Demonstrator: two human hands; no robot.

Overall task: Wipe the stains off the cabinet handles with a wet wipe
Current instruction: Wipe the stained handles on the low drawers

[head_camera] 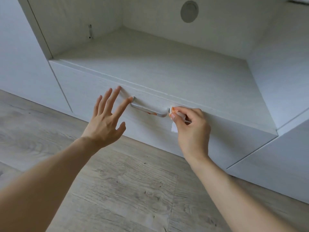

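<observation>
**A:** ok so what are your fingers doing here? Your right hand [192, 129] has its fingers curled in, pinching a scrunched-up wet wipe [177, 116] between thumb and fingertips. The wipe sits right at the right end of the handle [149, 110], touching it or as good as, and a white corner of it hangs down below your thumb.

**B:** yep, and your left hand [107, 119] holds nothing. Fingers straight and spread, index fingertip just at the left end of the handle, middle fingertip up near the top edge of the drawer front [93, 91]. Can't tell if they actually press on the panel.

**A:** the handle's a silvery bar across the drawer front, and there's an orange stain [152, 113] on its lower edge, toward the right half. Same orange tint on the wipe and your right fingertips.

**B:** further out: open shelf [150, 64] above the drawer, a round hole [189, 11] in its back panel, and wood-look floor [117, 190] under both forearms.
</observation>
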